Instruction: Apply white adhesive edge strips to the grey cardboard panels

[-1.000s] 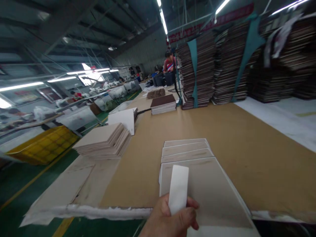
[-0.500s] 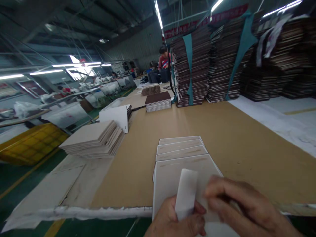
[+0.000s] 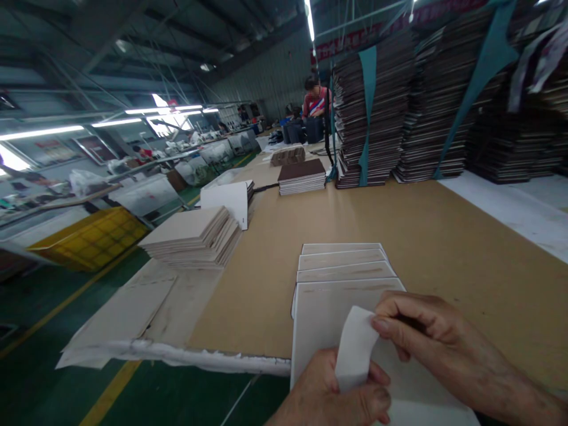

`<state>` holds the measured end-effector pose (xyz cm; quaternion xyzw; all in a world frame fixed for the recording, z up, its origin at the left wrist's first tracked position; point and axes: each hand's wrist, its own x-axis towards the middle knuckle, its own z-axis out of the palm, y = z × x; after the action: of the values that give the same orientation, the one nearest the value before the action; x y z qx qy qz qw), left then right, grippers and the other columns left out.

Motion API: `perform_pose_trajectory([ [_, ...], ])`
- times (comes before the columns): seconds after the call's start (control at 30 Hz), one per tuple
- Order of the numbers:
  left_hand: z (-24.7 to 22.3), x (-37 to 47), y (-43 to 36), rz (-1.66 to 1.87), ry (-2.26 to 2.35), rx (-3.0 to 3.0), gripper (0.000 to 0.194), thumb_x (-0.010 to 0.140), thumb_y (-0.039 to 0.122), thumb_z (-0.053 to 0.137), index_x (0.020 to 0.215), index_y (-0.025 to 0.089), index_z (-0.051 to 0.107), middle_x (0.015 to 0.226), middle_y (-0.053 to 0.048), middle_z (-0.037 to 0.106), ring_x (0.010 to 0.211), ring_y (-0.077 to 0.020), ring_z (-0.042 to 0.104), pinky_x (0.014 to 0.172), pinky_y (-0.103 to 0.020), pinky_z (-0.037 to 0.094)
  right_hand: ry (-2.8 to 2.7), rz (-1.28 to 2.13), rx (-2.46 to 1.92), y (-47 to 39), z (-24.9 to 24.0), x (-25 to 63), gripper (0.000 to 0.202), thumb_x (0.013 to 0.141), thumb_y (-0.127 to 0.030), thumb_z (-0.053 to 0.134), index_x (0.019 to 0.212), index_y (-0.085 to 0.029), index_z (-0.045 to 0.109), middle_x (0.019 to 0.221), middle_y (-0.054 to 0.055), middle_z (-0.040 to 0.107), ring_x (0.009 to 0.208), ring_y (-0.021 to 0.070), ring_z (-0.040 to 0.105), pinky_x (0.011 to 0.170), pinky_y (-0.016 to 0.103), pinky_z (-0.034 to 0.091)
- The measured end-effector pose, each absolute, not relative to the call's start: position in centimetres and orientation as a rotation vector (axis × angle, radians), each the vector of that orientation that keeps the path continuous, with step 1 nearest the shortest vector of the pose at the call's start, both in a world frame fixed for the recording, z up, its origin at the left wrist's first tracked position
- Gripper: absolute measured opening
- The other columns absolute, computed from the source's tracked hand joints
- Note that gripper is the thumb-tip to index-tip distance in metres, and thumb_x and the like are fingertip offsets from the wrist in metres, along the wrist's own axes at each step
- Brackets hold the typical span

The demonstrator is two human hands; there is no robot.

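My left hand (image 3: 339, 393) is closed around the lower part of a white strip (image 3: 355, 349), which looks like a small stack of paper or tape pieces. With thumb and forefinger, my right hand (image 3: 426, 328) pinches the strip's upper right corner, and the top bends a little toward it. Under both hands lies a row of overlapping pale boards (image 3: 317, 313) with white edges, fanned away from me. Brownish streaks run along their far edges. My palm hides the lower end of the strip.
The boards rest on a tan-covered table (image 3: 252, 307). A stack of pale boards (image 3: 186, 234) stands at left, dark brown boards (image 3: 302, 171) farther back. Tall dark stacks (image 3: 377, 118) rise at the right rear. A person (image 3: 315, 100) works behind; a yellow bin (image 3: 93, 236) sits left.
My right hand has come to the strip and now pinches its top corner, bending it. The view has turned slightly left, so the scene sits farther right.
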<state>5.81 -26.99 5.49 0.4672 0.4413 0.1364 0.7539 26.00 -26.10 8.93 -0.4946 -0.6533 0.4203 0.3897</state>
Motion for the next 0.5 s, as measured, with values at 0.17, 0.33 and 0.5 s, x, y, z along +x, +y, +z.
perform_pose_trajectory([
  [0.17,4.9,5.5,-26.9,0.347,0.881,1.035,0.056,0.073,0.063,0.075,0.095,0.013,0.067,0.068,0.000,0.061,0.047,-0.0055,0.042,0.045,-0.020,0.028,-1.717,1.027,-1.251,-26.0,8.8,25.9,0.037,0.094,-0.039,0.053,0.063,-0.021,0.058,0.059,-0.003,0.053,0.054,0.0098,0.050,0.052,0.021,0.039],
  [0.33,5.0,5.5,-26.9,0.313,0.904,1.082,0.064,0.076,0.074,0.067,0.090,0.012,0.071,0.058,0.003,0.054,0.044,-0.0054,0.038,0.043,-0.021,0.022,-1.731,1.076,-1.264,-26.1,8.2,25.8,0.034,0.097,-0.039,0.049,0.070,-0.021,0.062,0.066,-0.002,0.057,0.061,0.0115,0.054,0.057,0.022,0.042],
  [0.5,6.3,6.4,-26.5,0.376,0.933,1.009,0.077,0.067,0.082,0.061,0.096,0.011,0.067,0.062,0.000,0.060,0.042,-0.0067,0.041,0.041,-0.021,0.025,-1.648,1.173,-1.179,-25.9,7.9,26.3,0.034,0.100,-0.045,0.047,0.085,-0.023,0.069,0.067,-0.003,0.058,0.065,0.0120,0.058,0.064,0.022,0.045],
])
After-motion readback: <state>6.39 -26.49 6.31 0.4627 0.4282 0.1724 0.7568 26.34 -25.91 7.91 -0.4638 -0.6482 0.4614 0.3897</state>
